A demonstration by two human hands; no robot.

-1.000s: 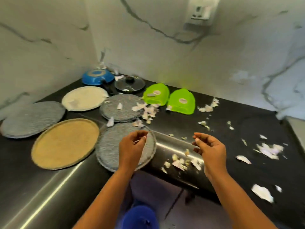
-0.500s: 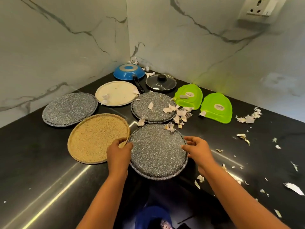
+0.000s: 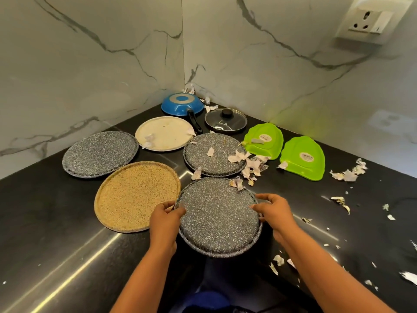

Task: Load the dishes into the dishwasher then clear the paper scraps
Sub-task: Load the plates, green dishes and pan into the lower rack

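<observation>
Nearest us, the speckled grey plate lies face-down at the counter edge, squarely between our hands. The left grip pinches its left rim and the right grip its right. It is round and matte, with no long axis. Paper scraps sit on its far rim, so we judge a level lift wise.

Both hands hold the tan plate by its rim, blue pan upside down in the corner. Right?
Not the tan plate. In the head view the left hand and right hand hold the nearest grey speckled plate by its rim; the tan plate lies just left of it. The blue pan is upside down in the corner.
</observation>
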